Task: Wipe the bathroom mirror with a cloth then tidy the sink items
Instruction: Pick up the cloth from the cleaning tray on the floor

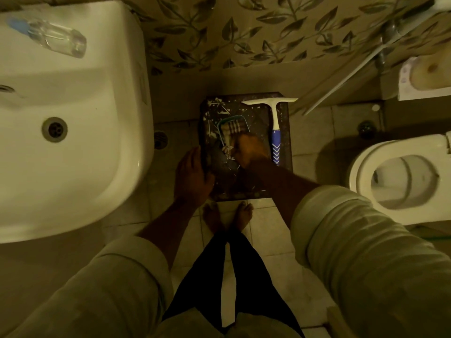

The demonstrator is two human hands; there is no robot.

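A dark, paint-spattered stool [285,132] stands on the floor between the sink and the toilet. A striped cloth with a teal edge [231,128] lies on its top. My right hand [249,152] is down on the near end of that cloth, fingers curled over it; the hand is blurred. Beside it on the right lies a squeegee [275,118] with a white blade and a blue handle. My left hand [192,176] grips the stool's left edge. No mirror is in view.
The white sink [73,132] fills the left, with a clear plastic bottle [51,36] lying on its back ledge. The toilet [361,172] is at the right. A floor drain [160,140] sits under the sink's edge. My bare feet [227,215] stand just before the stool.
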